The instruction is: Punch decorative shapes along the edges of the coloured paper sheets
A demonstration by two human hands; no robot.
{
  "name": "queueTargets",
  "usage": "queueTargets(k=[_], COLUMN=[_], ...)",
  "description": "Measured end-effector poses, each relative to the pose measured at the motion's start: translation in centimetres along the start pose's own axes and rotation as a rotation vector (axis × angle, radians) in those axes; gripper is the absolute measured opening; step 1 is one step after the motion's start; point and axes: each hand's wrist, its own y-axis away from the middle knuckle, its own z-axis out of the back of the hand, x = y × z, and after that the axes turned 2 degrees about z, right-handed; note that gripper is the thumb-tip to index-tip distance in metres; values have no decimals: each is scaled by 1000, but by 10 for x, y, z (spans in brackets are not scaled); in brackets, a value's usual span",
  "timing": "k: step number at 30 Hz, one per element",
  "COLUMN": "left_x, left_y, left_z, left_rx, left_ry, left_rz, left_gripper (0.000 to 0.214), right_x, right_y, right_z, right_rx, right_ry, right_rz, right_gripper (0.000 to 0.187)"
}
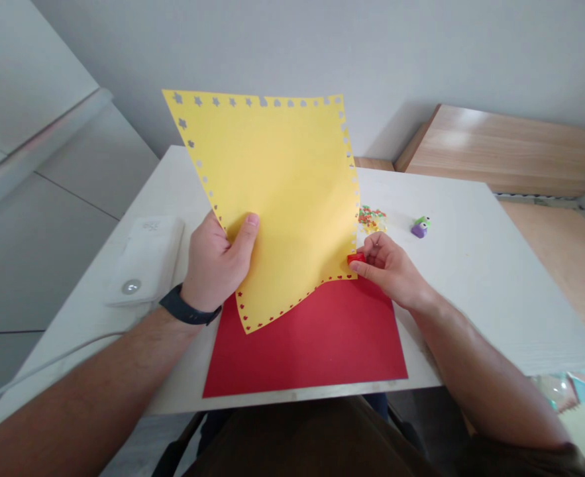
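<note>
My left hand (220,262) grips the left edge of a yellow paper sheet (282,199) and holds it upright above the table; small star-shaped holes run along the sheet's edges. My right hand (389,265) pinches a small red punch (356,258) at the sheet's lower right edge. Under the yellow sheet a red paper sheet (317,344) lies flat on the white table (471,278), near its front edge.
A heap of small coloured paper cut-outs (372,217) lies behind my right hand. A purple and green punch (420,226) sits further right. A white device with a cable (146,258) rests at the table's left side. A wooden surface (511,149) stands behind.
</note>
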Motion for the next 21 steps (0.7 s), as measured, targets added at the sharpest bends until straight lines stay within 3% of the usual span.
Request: queueTargets(k=[8, 15, 21], left_x=[-2, -2, -1], left_y=[0, -1, -1], left_z=[0, 1, 0], left_rx=[-5, 22, 7], left_ry=[-20, -56, -23], left_rz=[8, 21, 20], left_gripper=[29, 38, 31], right_x=[8, 7, 4], right_y=[1, 0, 1], right_z=[-3, -2, 0], right_rx=[-22, -39, -45], right_ry=[18, 89, 112], right_rz=[29, 49, 46], right_gripper=[56, 54, 52])
